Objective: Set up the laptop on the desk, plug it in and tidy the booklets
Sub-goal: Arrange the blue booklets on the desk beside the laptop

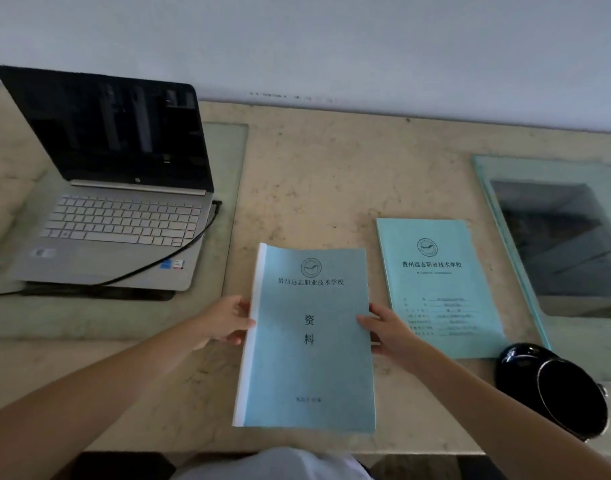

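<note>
A thick blue booklet (pixel 307 341) with a white spine is in front of me at the desk's near edge. My left hand (pixel 226 320) grips its left edge and my right hand (pixel 388 332) grips its right edge, thumbs on the cover. A thinner light blue booklet (pixel 439 285) lies flat to the right, apart from it. The silver laptop (pixel 120 209) stands open at the left, its screen dark. A black cable (pixel 179 258) runs from its right side across the palm rest and off to the left.
The laptop sits on a glass pane (pixel 227 174) set in the beige stone desk (pixel 317 174). Another glass pane (pixel 553 237) lies at the right. A black round pot (pixel 553 389) stands at the near right edge. A white wall runs behind the desk.
</note>
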### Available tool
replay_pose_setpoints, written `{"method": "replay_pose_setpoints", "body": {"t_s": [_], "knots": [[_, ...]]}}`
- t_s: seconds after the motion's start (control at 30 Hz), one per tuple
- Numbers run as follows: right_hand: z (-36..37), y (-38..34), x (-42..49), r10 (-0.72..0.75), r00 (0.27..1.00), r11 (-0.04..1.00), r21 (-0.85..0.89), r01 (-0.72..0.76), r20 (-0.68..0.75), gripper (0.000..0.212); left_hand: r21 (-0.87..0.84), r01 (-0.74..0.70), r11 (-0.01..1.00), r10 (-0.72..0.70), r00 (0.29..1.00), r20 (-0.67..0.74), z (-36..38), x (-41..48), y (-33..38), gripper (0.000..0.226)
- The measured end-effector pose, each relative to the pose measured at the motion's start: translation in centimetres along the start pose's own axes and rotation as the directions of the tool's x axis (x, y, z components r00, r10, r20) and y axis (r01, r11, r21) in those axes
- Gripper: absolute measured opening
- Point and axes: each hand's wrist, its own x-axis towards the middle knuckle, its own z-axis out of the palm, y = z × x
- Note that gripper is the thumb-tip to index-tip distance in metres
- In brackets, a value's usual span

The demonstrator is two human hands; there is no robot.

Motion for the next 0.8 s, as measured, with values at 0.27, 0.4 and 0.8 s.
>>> {"method": "replay_pose_setpoints", "body": {"t_s": [0.27,0.4,0.8], "knots": [[-0.5,-0.3,0.0,-0.011,0.999,0.997,-0.08,0.006,-0.053,0.021,0.204,-0.054,0.977,0.065,0.997,-0.05,0.2,0.3,-0.4,0.026],[-1.0,-1.0,0.0,-0.011,0.996,0.99,-0.139,-0.003,-0.094,0.019,0.254,-0.091,0.963,0.11,0.992,-0.062,0.2,0.4,-0.3,0.031],[-2.6,-2.4,-0.4,-0.07,0.982,0.919,-0.395,-0.004,-0.174,0.013,0.357,-0.119,0.926,0.162,0.983,-0.091,0.2,1.0,-0.5,0.039]]}}
